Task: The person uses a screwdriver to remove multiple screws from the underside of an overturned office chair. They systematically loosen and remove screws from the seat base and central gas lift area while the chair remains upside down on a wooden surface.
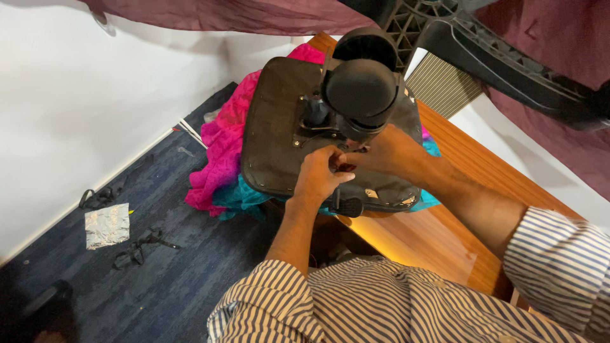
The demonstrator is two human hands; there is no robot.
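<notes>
A dark brown chair seat [273, 127] lies upside down on a wooden table [413, 235], with pink and teal cloth [219, 159] under it. A black round column [361, 89] rises from the metal mechanism [311, 124] on the seat's underside, pointing toward me. My left hand [319, 176] and my right hand [384, 152] meet just below the column, their fingertips pinched together on a small part of the mechanism. What they pinch is hidden by the fingers. A black lever knob [347, 206] sticks out just below my left hand.
A black star-shaped chair base [502, 47] spreads across the top right. Maroon fabric [241, 16] hangs along the top. On the blue carpet [159, 267] lie a sheet of foil [107, 225] and black straps [136, 249]. A white wall [76, 101] stands at the left.
</notes>
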